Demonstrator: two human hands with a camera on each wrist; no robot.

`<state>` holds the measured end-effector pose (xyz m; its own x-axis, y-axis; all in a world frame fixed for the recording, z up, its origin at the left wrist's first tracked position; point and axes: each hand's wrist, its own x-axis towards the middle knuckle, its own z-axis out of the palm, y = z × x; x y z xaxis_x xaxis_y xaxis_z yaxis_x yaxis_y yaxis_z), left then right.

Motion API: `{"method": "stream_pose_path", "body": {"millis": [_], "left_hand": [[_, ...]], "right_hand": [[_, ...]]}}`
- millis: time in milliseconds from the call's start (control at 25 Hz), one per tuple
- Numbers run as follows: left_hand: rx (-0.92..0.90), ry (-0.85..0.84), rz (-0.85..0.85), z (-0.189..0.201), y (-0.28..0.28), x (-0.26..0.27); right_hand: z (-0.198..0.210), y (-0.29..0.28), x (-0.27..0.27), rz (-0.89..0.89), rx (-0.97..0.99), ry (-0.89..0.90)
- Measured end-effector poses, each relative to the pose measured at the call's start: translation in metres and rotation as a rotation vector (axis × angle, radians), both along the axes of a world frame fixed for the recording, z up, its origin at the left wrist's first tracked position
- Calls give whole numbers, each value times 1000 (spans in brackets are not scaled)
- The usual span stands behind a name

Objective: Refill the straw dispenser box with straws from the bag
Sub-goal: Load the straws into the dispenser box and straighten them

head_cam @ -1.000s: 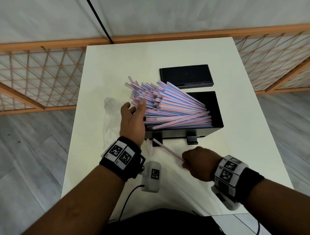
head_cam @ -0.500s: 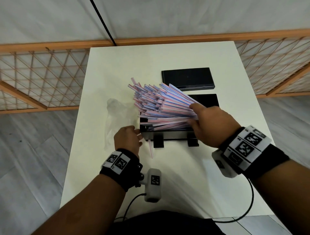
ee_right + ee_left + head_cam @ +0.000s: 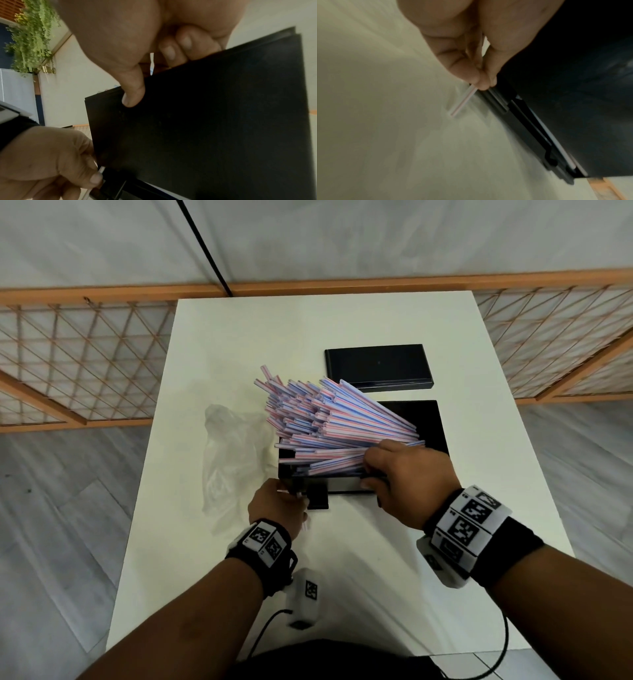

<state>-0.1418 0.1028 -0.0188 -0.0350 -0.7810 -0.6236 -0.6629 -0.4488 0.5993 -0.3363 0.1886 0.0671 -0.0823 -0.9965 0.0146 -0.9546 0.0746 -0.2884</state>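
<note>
The black dispenser box [image 3: 424,419] stands mid-table with a fanned bundle of pink-and-blue striped straws [image 3: 329,419] sticking out up and left over its rim. My right hand [image 3: 407,477] grips the box's front wall [image 3: 205,108]: the thumb [image 3: 133,97] presses the front face, and the fingers curl over the rim against the straws. My left hand [image 3: 274,505] is at the box's front left corner [image 3: 573,67], where it pinches a single loose straw [image 3: 464,101] whose free end points down toward the table.
A crumpled clear plastic bag [image 3: 233,460] lies left of the box. The black lid [image 3: 376,366] lies flat behind it. The white table [image 3: 308,330] ends close on both sides, with an orange lattice fence beyond. A wrist cable hangs near the front edge.
My right hand went from the table's front up to the box and took hold of its front wall. My left hand left the bundle, dropped to the front corner and picked up the loose straw.
</note>
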Motion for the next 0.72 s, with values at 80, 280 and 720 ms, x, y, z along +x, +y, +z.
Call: {"method": "stream_pose_path", "body": {"millis": [80,280,720], "left_hand": [[-12,11,6,3,5,5],[48,-200,-242,1,19,15],[150,-22,-67,15,27,10]], "right_hand": [[-4,-1,-1,10,-17,-11],[-8,0,-3,34,-53,25],[-10,1,2,9,-33,142]]}}
